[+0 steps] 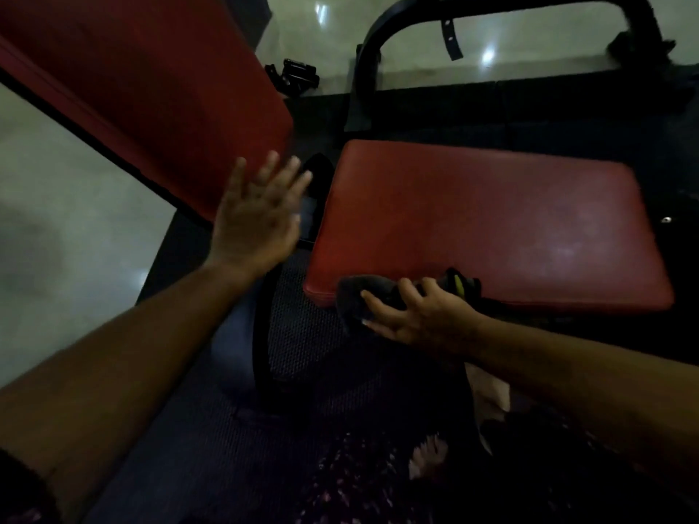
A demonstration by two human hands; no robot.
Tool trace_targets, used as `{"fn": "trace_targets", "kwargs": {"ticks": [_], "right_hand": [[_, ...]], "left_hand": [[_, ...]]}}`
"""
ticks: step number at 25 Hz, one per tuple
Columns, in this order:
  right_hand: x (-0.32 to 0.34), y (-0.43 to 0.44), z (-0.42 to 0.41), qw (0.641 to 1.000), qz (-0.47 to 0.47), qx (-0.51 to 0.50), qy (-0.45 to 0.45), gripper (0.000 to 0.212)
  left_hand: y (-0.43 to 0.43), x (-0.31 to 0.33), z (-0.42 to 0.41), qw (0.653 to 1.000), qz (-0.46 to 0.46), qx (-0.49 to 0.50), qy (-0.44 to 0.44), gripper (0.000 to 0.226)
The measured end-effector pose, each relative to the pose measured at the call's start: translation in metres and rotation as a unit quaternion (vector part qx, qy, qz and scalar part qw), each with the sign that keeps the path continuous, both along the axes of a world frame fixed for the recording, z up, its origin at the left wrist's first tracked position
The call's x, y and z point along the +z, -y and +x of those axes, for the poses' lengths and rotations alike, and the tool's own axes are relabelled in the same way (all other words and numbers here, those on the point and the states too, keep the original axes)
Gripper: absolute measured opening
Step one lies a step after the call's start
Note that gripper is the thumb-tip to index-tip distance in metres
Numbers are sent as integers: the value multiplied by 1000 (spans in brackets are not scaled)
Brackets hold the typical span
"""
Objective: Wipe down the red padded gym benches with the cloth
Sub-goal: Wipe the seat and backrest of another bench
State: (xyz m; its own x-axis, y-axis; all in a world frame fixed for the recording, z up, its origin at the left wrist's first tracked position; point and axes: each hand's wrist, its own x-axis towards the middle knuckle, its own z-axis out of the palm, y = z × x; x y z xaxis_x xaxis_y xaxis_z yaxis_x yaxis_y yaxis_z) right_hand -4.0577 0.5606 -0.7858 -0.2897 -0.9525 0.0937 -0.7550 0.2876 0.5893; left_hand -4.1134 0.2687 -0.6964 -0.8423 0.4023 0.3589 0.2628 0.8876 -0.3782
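Red upholstery, two pieces, wipe under way.
Tilted back pad [151, 88], upper left; flat seat pad [491, 221], centre right. Left hand [257, 213]: fingers spread, holding nothing, at the back pad's lower end. Right hand [420, 315]: clutching dark cloth [355, 300] on the seat pad's near edge; best pressed flat, swept in overlapping strokes.

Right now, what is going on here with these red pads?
A person is at a red gym bench with a cloth. The right hand grips the dark cloth against the near edge of the flat seat pad. The left hand is open, fingers spread, in front of the lower end of the tilted back pad. I cannot tell whether it touches the pad.
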Motion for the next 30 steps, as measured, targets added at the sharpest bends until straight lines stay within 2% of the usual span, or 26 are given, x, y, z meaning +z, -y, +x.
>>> {"fn": "trace_targets", "kwargs": {"ticks": [2,4,6,7,9,13,17,19,23,25,30], "right_hand": [[-3,10,12,998,-51,-39,5,47],[-4,48,31,990,-73,-104,60,43],[-10,68,39,987,-52,-116,95,41],[-9,58,33,992,-32,-93,84,43],[-4,6,17,998,-34,-44,30,46],[-18,-96,18,994,-95,-39,-33,41],[-18,-71,25,987,-138,-86,8,47],[-21,-61,24,986,-145,-82,-4,48],[-23,-133,24,993,-98,-69,-21,50],[-21,-168,27,992,-104,-71,-26,48],[-27,-126,35,984,-127,-126,4,52]], "left_hand": [[-35,-32,9,993,39,-3,112,59],[-62,-57,8,975,80,3,210,55],[-70,-71,2,950,155,37,270,50],[-65,-73,0,935,204,58,284,50],[-52,-73,-2,924,241,63,288,49],[-70,-76,4,924,188,19,334,64],[-104,-95,11,938,163,56,301,69],[-105,-97,9,941,145,67,297,70],[-105,-90,9,937,173,34,300,76],[-112,-86,11,939,199,5,281,73],[-175,-85,1,927,228,-66,291,58]]}}
